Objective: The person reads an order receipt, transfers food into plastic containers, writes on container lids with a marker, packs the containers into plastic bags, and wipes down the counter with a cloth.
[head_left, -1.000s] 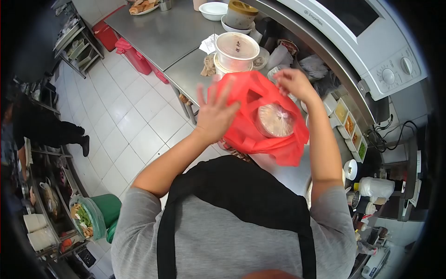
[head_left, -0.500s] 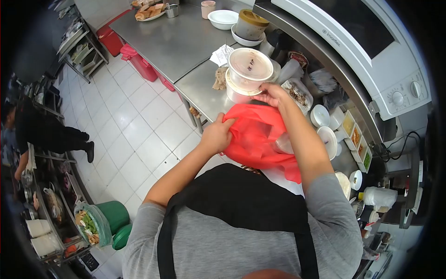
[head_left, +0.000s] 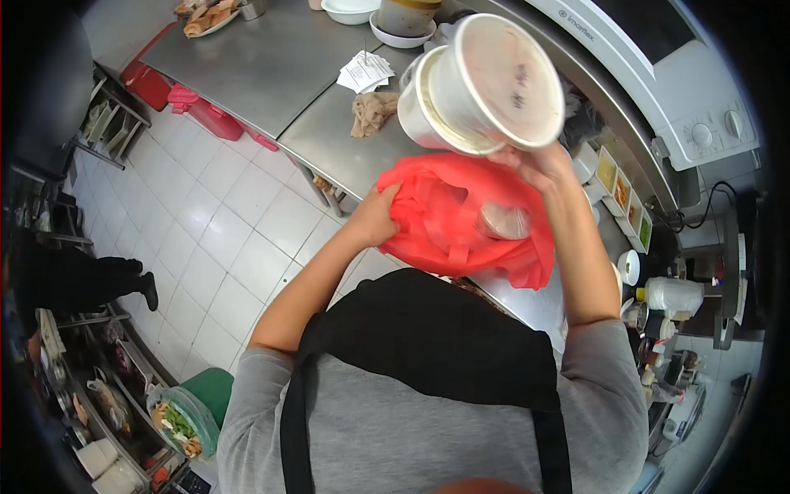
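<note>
My right hand (head_left: 541, 170) is closed under two stacked white tubs, lifting them above the steel counter. The upper tub (head_left: 512, 81) has a translucent lid with dark handwriting and leans to the right; the lower tub (head_left: 418, 119) sits tilted beneath it. A red cloth-like bag (head_left: 432, 239) lies spread with its mouth open in front of my body. My left hand (head_left: 376, 219) grips the left edge of this bag. Inside the bag is a small round clear container (head_left: 504, 221). The fingertips under the tubs are partly hidden.
A crumpled brown cloth (head_left: 374, 113) and paper slips (head_left: 365, 72) lie on the steel counter (head_left: 239, 70). Along the right run a condiment tray (head_left: 621, 198) and a microwave (head_left: 699, 123). Another person (head_left: 82, 267) stands far left. A green bin (head_left: 206, 393) is on the floor.
My right hand has raised the stacked tubs off the counter, up and to the right, tilting them. The bag's mouth is spread wider, with my left hand still on its edge.
</note>
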Demonstrator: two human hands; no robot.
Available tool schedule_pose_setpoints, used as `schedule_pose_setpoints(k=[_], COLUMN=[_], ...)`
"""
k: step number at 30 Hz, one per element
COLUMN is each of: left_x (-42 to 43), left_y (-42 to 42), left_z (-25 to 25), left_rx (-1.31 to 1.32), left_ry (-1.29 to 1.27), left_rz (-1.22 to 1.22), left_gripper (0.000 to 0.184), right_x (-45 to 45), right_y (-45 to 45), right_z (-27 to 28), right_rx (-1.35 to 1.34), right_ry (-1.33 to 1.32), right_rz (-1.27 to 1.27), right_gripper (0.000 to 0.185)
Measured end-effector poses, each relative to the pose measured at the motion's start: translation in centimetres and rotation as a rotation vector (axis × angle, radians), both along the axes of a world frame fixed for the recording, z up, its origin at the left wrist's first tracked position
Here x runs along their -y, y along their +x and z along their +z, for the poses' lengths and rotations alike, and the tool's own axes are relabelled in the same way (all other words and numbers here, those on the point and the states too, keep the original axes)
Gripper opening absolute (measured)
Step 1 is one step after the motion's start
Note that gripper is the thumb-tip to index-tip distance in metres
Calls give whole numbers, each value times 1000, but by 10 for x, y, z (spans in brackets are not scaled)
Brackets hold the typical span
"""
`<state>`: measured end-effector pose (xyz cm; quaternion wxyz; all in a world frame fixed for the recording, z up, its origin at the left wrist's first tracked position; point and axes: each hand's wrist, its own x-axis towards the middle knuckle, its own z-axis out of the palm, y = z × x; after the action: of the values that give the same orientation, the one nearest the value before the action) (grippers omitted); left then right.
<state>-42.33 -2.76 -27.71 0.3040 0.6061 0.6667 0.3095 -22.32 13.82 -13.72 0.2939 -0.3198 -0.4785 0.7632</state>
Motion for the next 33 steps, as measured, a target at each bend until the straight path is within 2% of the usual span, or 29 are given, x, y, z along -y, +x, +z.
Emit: schedule_pose_setpoints(k=[4, 6, 9, 11, 13, 15, 17, 18, 21, 25, 27, 28, 29, 30, 31, 32, 33], left_x=[-8, -8, 2, 11, 12, 8, 2, 1, -10, -19, -4, 5, 12, 19, 22, 31, 35], left_y=[-11, -17, -25, -27, -33, -42, -48, -48, -48, -57, -38, -24, -10, 6, 27, 50, 73], left_z=[7, 4, 21, 40, 53, 61, 76, 93, 124, 105, 117, 123, 125, 127, 118, 122, 120], left_rx=[209, 350, 474, 326, 222, 174, 364, 392, 351, 175, -281, -516, -510, -502, -371, -294, -173], left_ry=[-108, -159, -169, -157, -95, 5, 4, -27, 84, 296, 507, 613, 776, 935, 987, 927, 726], left_rz=[-61, -87, -88, -62, -48, -57, 38, 42, -25, -41, 152, 250, 226, 195, -10, -301, -470], left_gripper=[79, 79, 75, 75, 77, 78, 80, 81, 80, 73, 63, 58, 50, 42, 35, 33, 40], right_x=[44, 77, 97, 110, 106, 121, 128, 123, 124, 114, 90, 69, 33, 18, 16, 16, 18], right_y=[50, 57, 62, 47, 45, 26, 16, 15, 17, 88, 137, 170, 218, 243, 244, 246, 248], right_z=[6, 3, -28, -44, -68, -64, -72, -96, -95, -60, -62, -80, -119, -131, -133, -134, -136], right_rx=[-15, 7, -6, 63, 117, 159, 173, 151, 162, 226, 440, 643, 965, 1228, 1052, 879, 704], right_ry=[-60, -99, -163, -116, -202, -236, -268, -347, -289, 300, 535, 679, 827, 520, 301, 84, -129], right_rz=[-9, -161, -192, -254, -69, -193, -220, -266, -187, -150, -646, -877, -1044, -1013, -968, -908, -839], right_gripper=[38, 39, 39, 38, 34, 27, 30, 31, 34, 31, 30, 36, 53, 68, 70, 73, 75])
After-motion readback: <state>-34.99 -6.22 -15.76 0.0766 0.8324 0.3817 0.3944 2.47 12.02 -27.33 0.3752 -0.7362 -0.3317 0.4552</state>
